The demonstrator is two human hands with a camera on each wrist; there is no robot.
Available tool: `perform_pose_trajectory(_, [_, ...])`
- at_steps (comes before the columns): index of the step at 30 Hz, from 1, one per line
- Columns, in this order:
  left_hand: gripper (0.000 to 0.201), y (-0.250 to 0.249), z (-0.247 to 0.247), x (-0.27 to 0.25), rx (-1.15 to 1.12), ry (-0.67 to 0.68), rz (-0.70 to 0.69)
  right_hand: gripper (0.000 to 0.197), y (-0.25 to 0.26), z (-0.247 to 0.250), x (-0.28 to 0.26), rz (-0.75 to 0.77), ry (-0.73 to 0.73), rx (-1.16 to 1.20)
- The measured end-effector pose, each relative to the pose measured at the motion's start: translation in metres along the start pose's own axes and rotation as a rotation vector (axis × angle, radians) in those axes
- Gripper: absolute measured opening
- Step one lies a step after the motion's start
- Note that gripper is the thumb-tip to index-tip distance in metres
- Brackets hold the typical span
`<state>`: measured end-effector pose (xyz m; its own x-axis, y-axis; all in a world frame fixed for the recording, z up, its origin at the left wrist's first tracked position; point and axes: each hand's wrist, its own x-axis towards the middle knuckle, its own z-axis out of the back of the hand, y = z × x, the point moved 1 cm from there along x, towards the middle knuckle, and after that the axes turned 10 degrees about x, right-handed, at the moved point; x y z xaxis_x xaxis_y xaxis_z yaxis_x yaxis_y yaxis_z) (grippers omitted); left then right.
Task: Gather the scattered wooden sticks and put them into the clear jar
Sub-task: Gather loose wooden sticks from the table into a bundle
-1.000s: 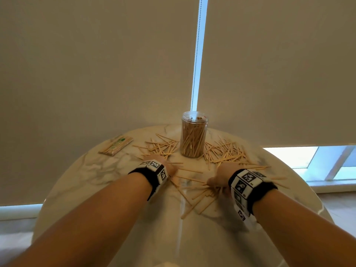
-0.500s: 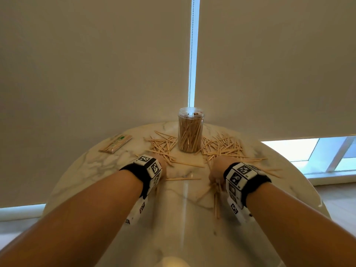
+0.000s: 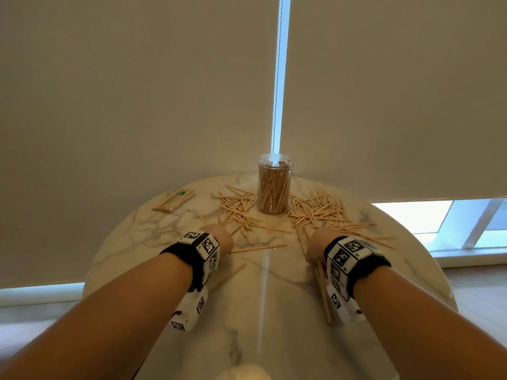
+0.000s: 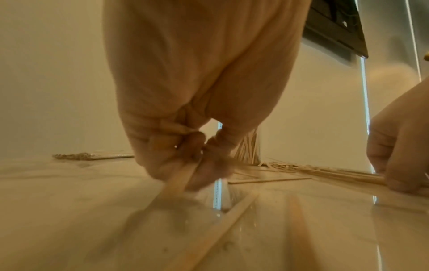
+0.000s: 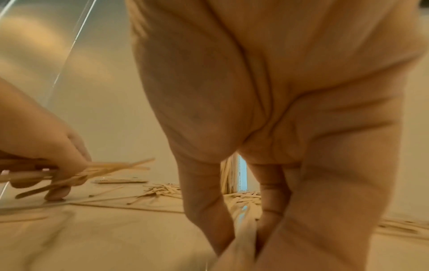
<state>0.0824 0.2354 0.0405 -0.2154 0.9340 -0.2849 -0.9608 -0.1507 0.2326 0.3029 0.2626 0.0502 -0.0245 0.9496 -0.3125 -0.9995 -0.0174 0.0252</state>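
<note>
A jar stands at the far edge of a round table, sticks inside it. Loose sticks lie left and right of it. A packet lies far left.

The table was pale cream marble with grey veins. The wooden sticks scattered on it were light tan, as were those packed in the clear jar. Near the table's far left edge lay a packet of tan sticks with a green mark on its wrapper. Both wrists wore black bands carrying white blocks printed with black-and-white square codes. The blinds behind were plain beige, with a bright pale-blue strip between them.
</note>
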Motion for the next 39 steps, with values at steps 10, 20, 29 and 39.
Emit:
perform_pose_trajectory(10, [0.039,0.009,-0.004,-0.004,-0.471,-0.017,0.012,0.033,0.001,-0.006,-0.008,0.034,0.003,0.001])
perform_pose_trajectory(20, [0.029,0.004,-0.012,-0.013,-1.109,-0.108,-0.028,0.031,-0.018,-0.006,-0.014,-0.033,-0.005,0.534])
perform_pose_trajectory(29, [0.042,-0.027,0.002,-0.032,-1.047,-0.203,-0.297,0.011,0.008,0.003,-0.035,0.245,-0.073,1.136])
perform_pose_trajectory(39, [0.033,-0.049,0.015,-0.031,-1.601,-0.172,-0.338,0.016,0.047,0.005,-0.043,0.521,-0.299,1.111])
